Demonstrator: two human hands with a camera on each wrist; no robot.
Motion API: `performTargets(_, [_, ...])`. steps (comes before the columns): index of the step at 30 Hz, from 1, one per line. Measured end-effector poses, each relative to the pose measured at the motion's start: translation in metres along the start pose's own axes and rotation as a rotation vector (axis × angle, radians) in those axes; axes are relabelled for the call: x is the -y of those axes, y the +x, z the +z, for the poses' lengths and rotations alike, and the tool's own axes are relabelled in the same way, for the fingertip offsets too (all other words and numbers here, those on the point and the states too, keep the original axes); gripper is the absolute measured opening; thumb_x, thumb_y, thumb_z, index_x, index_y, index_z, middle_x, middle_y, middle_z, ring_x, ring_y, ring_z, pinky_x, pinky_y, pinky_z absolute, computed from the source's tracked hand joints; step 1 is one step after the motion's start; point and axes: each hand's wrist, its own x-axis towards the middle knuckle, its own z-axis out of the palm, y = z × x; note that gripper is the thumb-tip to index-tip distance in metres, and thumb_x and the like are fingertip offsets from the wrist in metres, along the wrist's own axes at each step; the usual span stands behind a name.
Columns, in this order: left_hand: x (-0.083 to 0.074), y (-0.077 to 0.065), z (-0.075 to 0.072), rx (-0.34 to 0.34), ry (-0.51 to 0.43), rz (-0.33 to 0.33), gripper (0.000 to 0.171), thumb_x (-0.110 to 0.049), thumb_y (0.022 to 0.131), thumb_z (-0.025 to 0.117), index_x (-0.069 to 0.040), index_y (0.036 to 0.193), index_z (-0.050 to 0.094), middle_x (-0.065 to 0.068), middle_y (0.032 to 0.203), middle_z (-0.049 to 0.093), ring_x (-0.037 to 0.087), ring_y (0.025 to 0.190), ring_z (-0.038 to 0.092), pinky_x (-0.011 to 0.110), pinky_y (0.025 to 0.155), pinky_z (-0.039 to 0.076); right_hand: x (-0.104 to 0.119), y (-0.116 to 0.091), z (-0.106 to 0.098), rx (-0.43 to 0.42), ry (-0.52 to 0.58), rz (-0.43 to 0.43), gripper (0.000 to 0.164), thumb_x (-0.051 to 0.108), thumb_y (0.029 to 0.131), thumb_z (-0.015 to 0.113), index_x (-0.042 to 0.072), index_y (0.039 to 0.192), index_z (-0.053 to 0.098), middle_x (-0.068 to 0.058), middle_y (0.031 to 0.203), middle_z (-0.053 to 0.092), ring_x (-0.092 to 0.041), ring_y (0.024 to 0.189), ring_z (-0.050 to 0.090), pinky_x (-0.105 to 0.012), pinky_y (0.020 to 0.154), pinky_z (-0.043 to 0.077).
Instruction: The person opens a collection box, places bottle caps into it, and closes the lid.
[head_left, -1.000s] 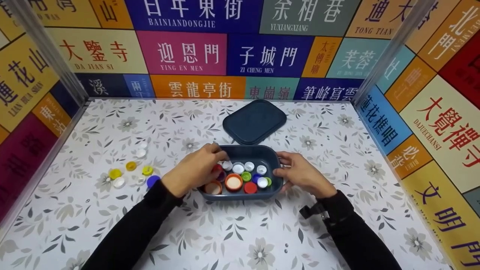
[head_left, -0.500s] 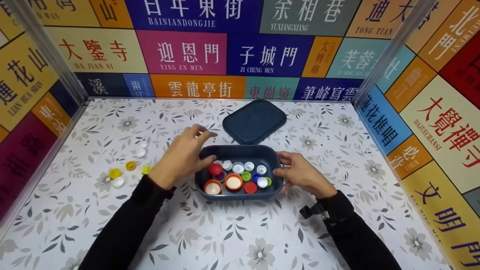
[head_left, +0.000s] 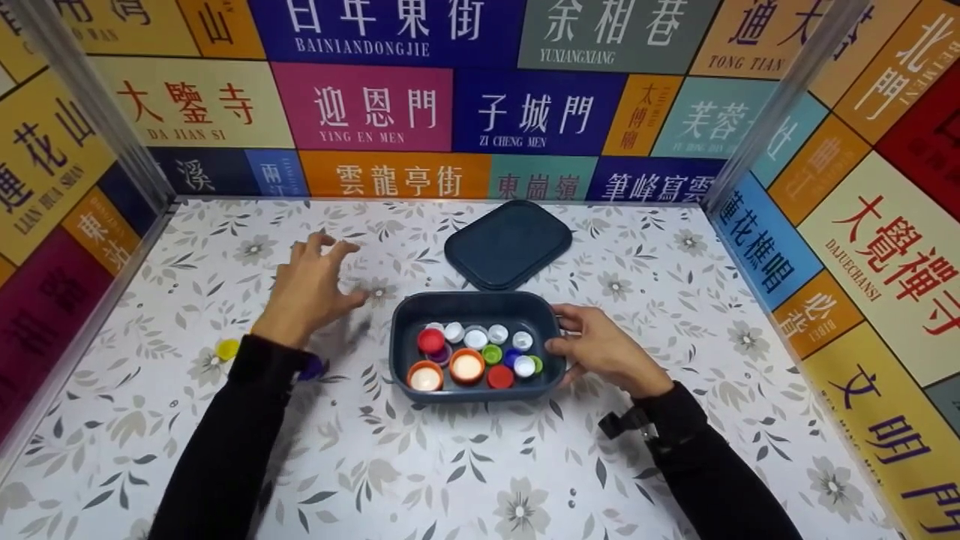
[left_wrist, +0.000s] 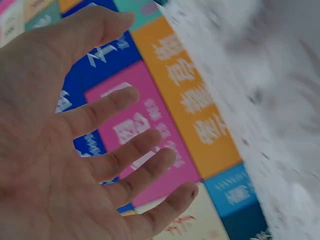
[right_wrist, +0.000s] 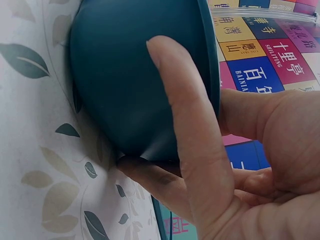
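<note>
My left hand (head_left: 304,292) hovers over the table left of the dark blue box, fingers spread and holding nothing; the left wrist view shows its bare palm (left_wrist: 35,150). With my right hand (head_left: 611,349) I grip the right end of the box (head_left: 480,306), thumb at the rim and fingers along the outer wall (right_wrist: 130,85). Inside lie several bottle caps, among them a red cap (head_left: 431,340), an orange cap (head_left: 466,366), a white cap (head_left: 475,339) and a green cap (head_left: 491,354). A yellow cap (head_left: 227,349) and a blue cap (head_left: 311,367) lie by my left sleeve, the blue one partly covered.
Behind the box a dark blue lid (head_left: 508,244) lies flat on the floral tablecloth (head_left: 420,472). Walls of coloured sign panels (head_left: 360,109) enclose the back and both sides of the table.
My left hand has left the caps in the box, rising and moving left with spread fingers. It now hides most of the loose caps. My right hand and the box have stayed put.
</note>
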Motion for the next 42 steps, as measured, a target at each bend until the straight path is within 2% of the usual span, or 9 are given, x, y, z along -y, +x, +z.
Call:
performTargets(7, [0.038,0.003,0.009,0.132,0.011,-0.18,0.083,-0.044,0.1,0.088,-0.011,0.169,0.056,0.038,0.172,0.041,0.064,0.154,0.043,0.088,0.119,0.047,-0.001,0.0,0.002,0.001,-0.003,0.002,0.075,-0.005,0.107,0.07,0.002,0.177,0.043,-0.032,0.164,0.064,-0.037,0.115,0.082,-0.05,0.071,0.074])
performTargets(12, [0.057,0.003,0.013,0.241,0.031,-0.228,0.083,-0.046,0.102,0.083,-0.009,0.17,0.054,0.041,0.166,0.044,0.066,0.149,0.046,0.089,0.12,0.045,-0.001,-0.002,0.002,-0.004,0.003,0.01,0.075,-0.006,0.107,0.07,0.001,0.177,0.043,-0.033,0.163,0.064,-0.038,0.114,0.082,-0.048,0.07,0.074])
performTargets(17, [0.064,0.004,0.011,0.28,-0.003,-0.227,0.073,-0.038,0.101,0.08,-0.006,0.164,0.06,0.038,0.153,0.053,0.063,0.142,0.052,0.083,0.117,0.051,-0.002,-0.002,0.002,-0.005,0.013,0.011,0.076,-0.006,0.107,0.069,0.001,0.177,0.042,-0.033,0.163,0.064,-0.038,0.112,0.083,-0.045,0.068,0.074])
performTargets(21, [0.064,0.006,0.008,0.298,-0.059,-0.23,0.065,-0.02,0.095,0.083,-0.005,0.157,0.067,0.034,0.146,0.056,0.058,0.139,0.055,0.077,0.12,0.053,-0.002,-0.002,0.001,-0.011,0.01,0.014,0.075,-0.006,0.107,0.07,0.001,0.177,0.043,-0.033,0.164,0.063,-0.038,0.11,0.083,-0.045,0.067,0.074])
performTargets(27, [0.064,0.008,0.007,0.287,-0.087,-0.193,0.047,0.008,0.084,0.081,-0.001,0.13,0.079,0.032,0.136,0.062,0.051,0.129,0.063,0.07,0.12,0.056,-0.003,-0.002,0.001,-0.019,0.004,0.013,0.074,-0.005,0.107,0.071,0.002,0.176,0.045,-0.033,0.163,0.064,-0.039,0.108,0.084,-0.048,0.069,0.074])
performTargets(31, [0.063,0.008,0.008,0.265,-0.098,-0.181,0.037,0.011,0.084,0.077,0.001,0.119,0.08,0.03,0.13,0.064,0.048,0.123,0.064,0.066,0.113,0.059,-0.002,-0.001,0.001,-0.015,0.002,0.004,0.075,-0.004,0.107,0.071,0.002,0.177,0.044,-0.032,0.163,0.064,-0.038,0.111,0.083,-0.049,0.067,0.074])
performTargets(36, [0.062,0.007,0.008,0.25,-0.113,-0.179,0.037,0.012,0.081,0.08,0.001,0.116,0.08,0.028,0.126,0.064,0.045,0.117,0.063,0.062,0.106,0.06,-0.002,0.0,0.001,-0.004,0.005,-0.007,0.076,-0.005,0.107,0.069,0.001,0.177,0.042,-0.032,0.164,0.064,-0.036,0.113,0.082,-0.048,0.065,0.073])
performTargets(40, [0.059,0.007,0.008,0.238,-0.108,-0.146,0.033,0.011,0.084,0.077,0.001,0.116,0.081,0.028,0.125,0.065,0.046,0.117,0.063,0.063,0.107,0.059,-0.002,0.0,0.0,-0.003,0.002,-0.005,0.075,-0.005,0.107,0.069,0.001,0.177,0.043,-0.032,0.164,0.064,-0.036,0.113,0.082,-0.048,0.066,0.074])
performTargets(42, [0.055,0.007,0.007,0.222,-0.102,-0.119,0.028,0.007,0.09,0.076,0.002,0.117,0.081,0.029,0.124,0.065,0.046,0.116,0.064,0.064,0.107,0.058,-0.002,0.001,-0.001,-0.004,-0.006,-0.001,0.074,-0.004,0.107,0.069,0.002,0.177,0.043,-0.032,0.163,0.064,-0.036,0.114,0.082,-0.048,0.066,0.074])
